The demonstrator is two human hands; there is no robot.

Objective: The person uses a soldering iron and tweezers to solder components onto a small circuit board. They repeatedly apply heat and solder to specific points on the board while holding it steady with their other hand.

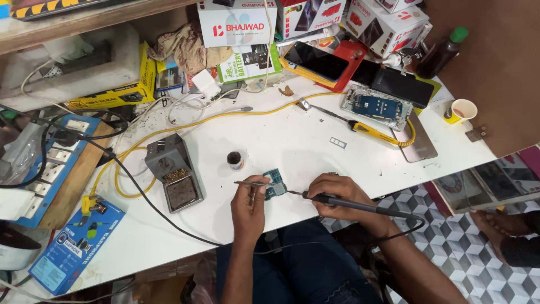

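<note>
The left hand (250, 202) pinches thin metal tweezers (251, 183) between its fingers. The tips of the tweezers lie across the top of a small circuit board (275, 183). The right hand (336, 195) is wrapped around the dark handle of a soldering iron (349, 205). The iron's thin tip points left and reaches the right edge of the board.

The board is small and blue-green, with tiny parts on it. It lies flat on the white table (281, 141), near the front edge, right between the two hands. The left thumb hides part of it.

Just behind the board stands a little round pot (235, 160) with something dark inside. To the left of it sits a grey stand (173, 179) with a square tray and a wad of brass-coloured wire. A yellow cable (185, 125) curls across the table behind it.

Farther back on the right lies an opened phone (377, 106) with its insides showing. A yellow-handled tool (378, 134) lies near it. A paper cup (462, 110) stands at the far right corner. On the left side are a white and blue power strip (53, 163) and a blue box (76, 247).
</note>
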